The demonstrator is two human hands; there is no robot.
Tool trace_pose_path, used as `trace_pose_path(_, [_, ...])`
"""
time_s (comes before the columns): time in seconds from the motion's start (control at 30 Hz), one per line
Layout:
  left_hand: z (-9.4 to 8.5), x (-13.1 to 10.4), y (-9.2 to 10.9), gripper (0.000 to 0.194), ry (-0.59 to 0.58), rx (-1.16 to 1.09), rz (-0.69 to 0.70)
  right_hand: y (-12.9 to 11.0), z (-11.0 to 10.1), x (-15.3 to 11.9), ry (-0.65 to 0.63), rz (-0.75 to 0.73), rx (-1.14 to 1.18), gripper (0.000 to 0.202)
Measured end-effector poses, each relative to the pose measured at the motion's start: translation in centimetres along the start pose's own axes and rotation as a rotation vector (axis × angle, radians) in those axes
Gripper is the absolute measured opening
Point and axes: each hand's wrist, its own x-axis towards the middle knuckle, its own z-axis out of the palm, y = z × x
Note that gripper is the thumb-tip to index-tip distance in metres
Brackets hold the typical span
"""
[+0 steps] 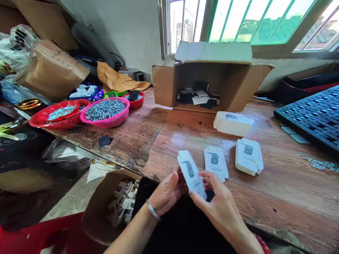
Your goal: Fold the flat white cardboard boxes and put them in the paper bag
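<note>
A small white printed packaging box (192, 174), with a picture of a dark device on its front, is tilted above the front edge of the table between my hands. My right hand (218, 201) pinches its lower right side between thumb and fingers. On the left, my left hand (168, 192) curls around the box's edge, its fingers partly hidden behind it. Just beyond lie flat, unfolded cartons (215, 160) with the same print. To their right sits a banded stack of flat cartons (249, 155), and behind it a larger stack of them (233, 123).
An open cardboard box (164, 86) by the window holds black and white cards. Pink (106, 121) and red baskets (35, 121) of small metal parts stand at left. Below the table edge, a carton (94, 211) contains many small boxes. A blue-black grid tray (315, 113) lies at right.
</note>
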Motion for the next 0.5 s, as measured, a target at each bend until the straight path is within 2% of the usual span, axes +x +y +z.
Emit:
trace_pose_path(0.07, [0.4,0.6,-0.8,0.063,-0.017,-0.076,-0.049,-0.8,0.4,-0.9,-0.093,-0.040,0.023,0.036])
trace_pose_path(0.13, [0.2,0.7,-1.2,0.064,-0.017,-0.107,-0.103,-1.0,0.4,-1.1,-0.122,-0.128,-0.021,0.034])
trace_pose_path(0.23, [-0.5,0.3,-1.3,0.065,-0.056,-0.106,-0.129,-0.6,0.0,-0.1,-0.040,-0.264,-0.063,0.035])
trace_pose_path(0.3, [-0.9,-0.1,-1.4,0.063,-0.096,-0.089,-0.147,-0.5,-0.4,1.0,-0.019,-0.305,-0.015,0.037])
trace_pose_path(0.37, [-1.0,-0.5,-1.5,0.063,-0.132,-0.065,-0.189,-0.7,-0.6,2.1,-0.103,-0.261,0.068,0.037])
trace_pose_path(0.5, [-0.8,-1.1,-1.4,0.070,-0.200,0.010,-0.325,-1.3,-1.1,3.3,-0.360,-0.071,0.184,0.032])
